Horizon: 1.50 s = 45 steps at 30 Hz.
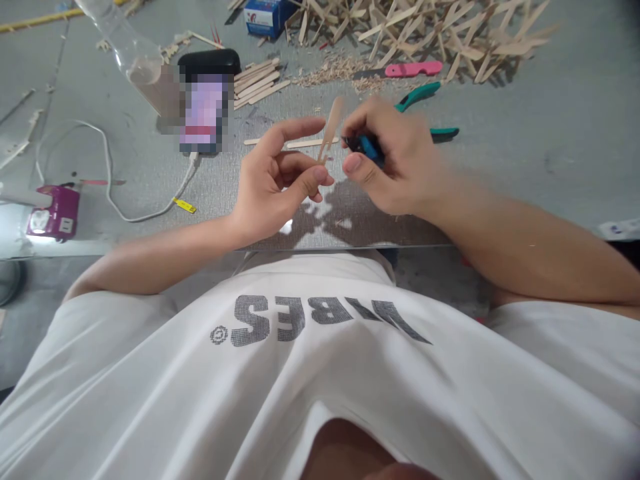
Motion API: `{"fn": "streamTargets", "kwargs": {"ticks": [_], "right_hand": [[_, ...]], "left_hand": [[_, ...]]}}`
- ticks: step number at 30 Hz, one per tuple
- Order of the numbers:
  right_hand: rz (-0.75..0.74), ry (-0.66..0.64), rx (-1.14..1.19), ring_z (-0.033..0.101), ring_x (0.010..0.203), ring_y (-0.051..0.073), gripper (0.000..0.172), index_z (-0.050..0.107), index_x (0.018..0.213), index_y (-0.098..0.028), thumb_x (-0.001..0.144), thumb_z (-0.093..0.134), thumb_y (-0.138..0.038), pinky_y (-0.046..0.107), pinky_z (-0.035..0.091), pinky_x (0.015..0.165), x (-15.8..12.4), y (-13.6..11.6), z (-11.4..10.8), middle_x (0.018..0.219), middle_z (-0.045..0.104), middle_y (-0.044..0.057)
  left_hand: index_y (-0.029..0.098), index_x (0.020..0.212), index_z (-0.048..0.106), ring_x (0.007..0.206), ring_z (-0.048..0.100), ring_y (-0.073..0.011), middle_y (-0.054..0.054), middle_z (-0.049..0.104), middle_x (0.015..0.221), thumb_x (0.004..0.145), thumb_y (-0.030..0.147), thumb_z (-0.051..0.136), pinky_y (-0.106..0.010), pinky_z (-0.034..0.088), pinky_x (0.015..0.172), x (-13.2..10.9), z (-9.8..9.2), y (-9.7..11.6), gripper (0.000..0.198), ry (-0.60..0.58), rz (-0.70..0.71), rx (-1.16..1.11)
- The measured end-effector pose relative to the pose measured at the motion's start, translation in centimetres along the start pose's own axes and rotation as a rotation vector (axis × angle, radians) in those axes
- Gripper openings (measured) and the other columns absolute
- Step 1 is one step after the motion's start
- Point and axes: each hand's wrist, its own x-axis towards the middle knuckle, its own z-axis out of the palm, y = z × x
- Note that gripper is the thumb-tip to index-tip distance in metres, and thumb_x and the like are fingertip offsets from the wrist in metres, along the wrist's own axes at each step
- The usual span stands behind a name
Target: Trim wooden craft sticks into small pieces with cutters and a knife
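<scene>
Between the thumb and fingers of my left hand (275, 183), a wooden craft stick (333, 121) is pinched upright with a slight tilt. Its lower part looks narrowed or split, close to my fingertips. My right hand (395, 157), a little blurred, is closed around a small blue-and-black tool (369, 148); its dark tip points at the stick, with a small gap between them. The tool's exact kind is hidden by my fingers. Behind my hands, another craft stick (313, 143) lies flat on the table. Green-handled pliers (420, 95) lie just beyond my right hand, partly covered by it.
A pink-handled folding blade (413, 69) lies among wood shavings (330, 70). Stacked craft sticks (257, 81) and a heap of star-shaped stick pieces (425, 30) are farther back. A phone (203, 110) with a white cable (107, 160), a plastic bottle (120, 47) and a purple box (63, 210) stand left.
</scene>
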Motion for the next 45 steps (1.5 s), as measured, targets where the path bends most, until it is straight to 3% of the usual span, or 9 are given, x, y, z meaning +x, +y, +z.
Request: {"fn": "streamTargets", "kwargs": {"ticks": [11, 20, 25, 30, 34, 36, 38, 41, 45], "right_hand": [[-0.075, -0.065, -0.104, 0.053, 0.076, 0.022, 0.060, 0.055, 0.100, -0.026, 0.106, 0.046, -0.084, 0.039, 0.033, 0.077, 0.3, 1.7, 0.9, 0.081, 0.057, 0.005], [0.025, -0.090, -0.071, 0.057, 0.090, 0.028, 0.060, 0.062, 0.104, -0.028, 0.099, 0.055, -0.087, 0.042, 0.042, 0.088, 0.1, 1.7, 0.9, 0.093, 0.062, 0.009], [-0.091, -0.089, -0.151, 0.058, 0.083, 0.024, 0.062, 0.064, 0.107, -0.026, 0.107, 0.042, -0.084, 0.041, 0.040, 0.081, 0.2, 2.4, 1.1, 0.091, 0.066, 0.009], [-0.082, -0.080, -0.263, 0.059, 0.083, 0.024, 0.056, 0.070, 0.118, -0.027, 0.108, 0.052, -0.079, 0.040, 0.041, 0.083, 0.6, 3.6, 0.9, 0.092, 0.069, 0.009], [0.006, -0.108, -0.346, 0.059, 0.083, 0.026, 0.055, 0.071, 0.115, -0.023, 0.103, 0.063, -0.076, 0.040, 0.040, 0.078, 1.3, 4.7, 0.8, 0.095, 0.071, 0.012], [0.077, -0.161, -0.405, 0.062, 0.087, 0.028, 0.050, 0.071, 0.116, -0.023, 0.103, 0.066, -0.071, 0.040, 0.042, 0.078, 1.6, 4.9, 0.7, 0.099, 0.073, 0.012], [0.149, -0.228, -0.455, 0.065, 0.092, 0.030, 0.046, 0.071, 0.118, -0.024, 0.104, 0.066, -0.067, 0.040, 0.045, 0.079, 1.9, 4.6, 0.5, 0.103, 0.074, 0.012], [0.240, -0.306, -0.491, 0.068, 0.099, 0.032, 0.046, 0.072, 0.123, -0.024, 0.104, 0.065, -0.065, 0.041, 0.046, 0.080, 2.3, 3.8, 0.0, 0.109, 0.076, 0.013], [0.326, -0.318, -0.516, 0.069, 0.102, 0.035, 0.052, 0.071, 0.134, -0.023, 0.101, 0.070, -0.062, 0.042, 0.048, 0.080, 2.8, 3.4, -0.5, 0.117, 0.077, 0.016]], "left_hand": [[0.027, 0.156, 0.052, 0.057, 0.070, -0.0117, 0.001, 0.078, 0.083, 0.097, 0.084, 0.073, -0.024, 0.052, 0.050, 0.1, -0.1, 0.2, 0.085, -0.084, -0.004, -0.143], [0.032, 0.156, 0.053, 0.055, 0.070, -0.0120, 0.005, 0.072, 0.078, 0.093, 0.085, 0.075, -0.023, 0.051, 0.048, 0.1, -0.1, 0.3, 0.086, -0.115, -0.110, -0.146], [0.030, 0.155, 0.055, 0.055, 0.072, -0.0130, 0.004, 0.075, 0.079, 0.092, 0.083, 0.077, -0.024, 0.050, 0.047, -0.1, 0.0, 0.3, 0.085, -0.091, -0.072, -0.112], [0.030, 0.126, 0.073, 0.061, 0.071, -0.0141, 0.000, 0.083, 0.087, 0.094, 0.080, 0.079, -0.033, 0.055, 0.047, 3.1, -4.6, -0.8, 0.059, -0.072, -0.003, 0.040], [0.031, 0.096, 0.079, 0.061, 0.057, 0.0011, 0.010, 0.082, 0.083, 0.097, 0.076, 0.080, -0.024, 0.055, 0.053, 7.0, -11.3, -1.9, 0.045, -0.337, -0.094, 0.421], [0.029, 0.088, 0.080, 0.055, 0.050, -0.0006, 0.010, 0.075, 0.066, 0.095, 0.068, 0.087, -0.026, 0.049, 0.050, 8.1, -13.4, -1.5, 0.041, -0.474, -0.180, 0.594], [0.025, 0.083, 0.082, 0.052, 0.048, -0.0056, 0.007, 0.071, 0.057, 0.093, 0.056, 0.091, -0.030, 0.044, 0.051, 8.4, -13.9, -0.4, 0.034, -0.556, -0.249, 0.704], [0.023, 0.076, 0.079, 0.054, 0.058, -0.0121, 0.007, 0.068, 0.054, 0.093, 0.023, 0.087, -0.032, 0.042, 0.058, 8.3, -12.8, 1.5, 0.019, -0.521, -0.383, 0.884], [0.022, 0.080, 0.082, 0.059, 0.054, -0.0126, 0.007, 0.068, 0.058, 0.075, 0.009, 0.095, -0.031, 0.040, 0.062, 8.5, -12.2, 2.1, 0.019, -0.365, -0.436, 1.127]]}}
